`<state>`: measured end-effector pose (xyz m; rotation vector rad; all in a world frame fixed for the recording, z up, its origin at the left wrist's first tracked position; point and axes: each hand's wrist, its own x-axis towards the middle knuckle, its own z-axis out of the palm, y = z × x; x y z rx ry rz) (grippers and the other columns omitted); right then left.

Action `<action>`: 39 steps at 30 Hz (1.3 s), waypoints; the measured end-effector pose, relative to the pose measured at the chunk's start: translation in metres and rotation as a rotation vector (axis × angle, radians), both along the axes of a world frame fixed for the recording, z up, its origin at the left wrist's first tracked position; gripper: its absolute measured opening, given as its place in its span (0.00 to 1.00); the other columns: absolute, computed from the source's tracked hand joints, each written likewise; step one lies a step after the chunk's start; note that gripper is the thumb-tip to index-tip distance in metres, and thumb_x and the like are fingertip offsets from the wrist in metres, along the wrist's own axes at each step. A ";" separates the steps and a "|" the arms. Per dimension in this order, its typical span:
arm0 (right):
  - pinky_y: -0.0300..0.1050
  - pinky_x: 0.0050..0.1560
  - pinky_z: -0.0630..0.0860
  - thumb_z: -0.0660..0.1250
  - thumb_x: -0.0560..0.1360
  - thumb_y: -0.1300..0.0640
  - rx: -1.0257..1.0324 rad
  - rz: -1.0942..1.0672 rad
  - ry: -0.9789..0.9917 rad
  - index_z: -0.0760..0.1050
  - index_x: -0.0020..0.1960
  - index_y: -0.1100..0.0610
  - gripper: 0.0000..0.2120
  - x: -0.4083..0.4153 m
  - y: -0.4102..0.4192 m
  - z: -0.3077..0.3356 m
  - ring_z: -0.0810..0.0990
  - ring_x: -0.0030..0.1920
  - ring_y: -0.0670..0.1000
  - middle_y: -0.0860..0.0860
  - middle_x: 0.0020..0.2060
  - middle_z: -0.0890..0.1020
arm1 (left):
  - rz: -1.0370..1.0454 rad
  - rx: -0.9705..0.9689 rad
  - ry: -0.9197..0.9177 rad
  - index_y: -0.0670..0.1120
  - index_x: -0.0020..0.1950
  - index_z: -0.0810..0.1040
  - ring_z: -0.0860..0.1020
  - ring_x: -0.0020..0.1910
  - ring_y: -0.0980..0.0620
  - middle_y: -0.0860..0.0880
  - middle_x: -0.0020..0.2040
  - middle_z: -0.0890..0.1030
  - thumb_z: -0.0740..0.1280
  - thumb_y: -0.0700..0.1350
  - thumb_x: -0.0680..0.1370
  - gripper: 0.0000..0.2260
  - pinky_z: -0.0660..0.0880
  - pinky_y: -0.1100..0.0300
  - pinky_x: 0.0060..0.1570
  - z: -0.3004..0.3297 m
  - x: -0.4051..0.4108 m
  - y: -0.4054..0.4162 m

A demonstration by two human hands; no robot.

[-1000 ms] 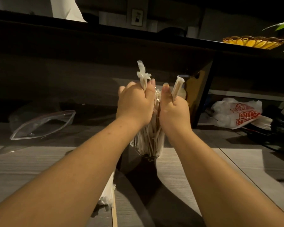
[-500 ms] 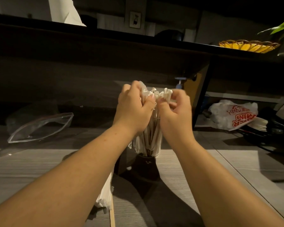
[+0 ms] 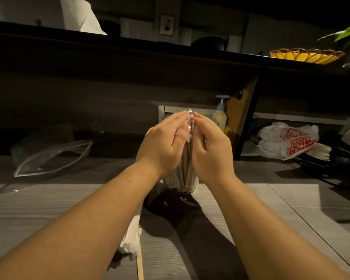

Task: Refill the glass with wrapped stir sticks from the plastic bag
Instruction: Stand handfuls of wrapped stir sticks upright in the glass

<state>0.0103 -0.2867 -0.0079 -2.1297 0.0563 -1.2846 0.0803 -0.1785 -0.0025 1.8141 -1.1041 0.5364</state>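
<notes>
A clear glass (image 3: 182, 188) stands on the grey table, packed with white wrapped stir sticks (image 3: 185, 172) standing upright. My left hand (image 3: 164, 144) and my right hand (image 3: 210, 148) cup the bundle from either side, fingertips meeting over the stick tops. Both hands press on the sticks; most of the bundle is hidden behind them. The clear plastic bag (image 3: 53, 156) lies open on the table at the left, looking empty. More wrapped sticks (image 3: 132, 235) and one bare wooden stick (image 3: 139, 265) lie under my left forearm.
The grey table (image 3: 271, 219) runs to a dark counter wall behind. A pump bottle (image 3: 220, 116) stands behind the glass. A white printed shopping bag (image 3: 287, 142) and dark items lie at the right. A yellow woven basket (image 3: 305, 55) sits on the upper shelf.
My hands have gone from gripping and pinching single stick ends to cupping the whole bundle with flatter fingers. The raised sticks have dropped level with the others.
</notes>
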 end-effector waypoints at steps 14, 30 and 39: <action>0.43 0.44 0.74 0.67 0.76 0.59 0.077 -0.082 -0.141 0.76 0.49 0.55 0.03 -0.027 0.063 0.020 0.76 0.44 0.49 0.49 0.44 0.76 | 0.228 -0.032 0.109 0.53 0.51 0.80 0.76 0.47 0.66 0.59 0.47 0.78 0.57 0.52 0.83 0.12 0.68 0.70 0.44 -0.011 -0.014 0.094; 0.52 0.39 0.85 0.70 0.75 0.55 0.513 -0.110 0.886 0.72 0.40 0.57 0.09 -0.005 0.105 -0.014 0.84 0.37 0.55 0.55 0.37 0.82 | 0.349 0.417 0.915 0.40 0.42 0.81 0.84 0.29 0.49 0.44 0.31 0.84 0.72 0.46 0.76 0.10 0.84 0.54 0.34 -0.015 -0.020 0.116; 0.47 0.40 0.84 0.74 0.73 0.54 0.705 0.031 0.922 0.78 0.49 0.57 0.09 -0.015 0.092 -0.018 0.85 0.38 0.53 0.56 0.40 0.86 | 0.241 0.188 1.065 0.40 0.40 0.84 0.80 0.30 0.51 0.45 0.33 0.82 0.76 0.41 0.74 0.05 0.74 0.58 0.30 -0.026 -0.022 0.116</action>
